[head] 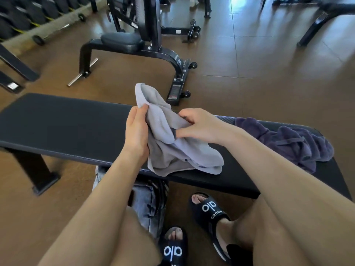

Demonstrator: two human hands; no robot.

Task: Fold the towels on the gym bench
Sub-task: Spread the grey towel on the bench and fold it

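Towels first: the light grey towel (172,143) hangs crumpled between our hands above the bench (67,123), its lower folds resting on the pad. Our left hand (137,131) grips one bunched side; our right hand (197,124) pinches cloth between thumb and fingers. We judge this the opening step (finding corners). Next we need two corners found and the cloth spread flat. The dark purple towel (288,143) lies heaped at the right, untouched.
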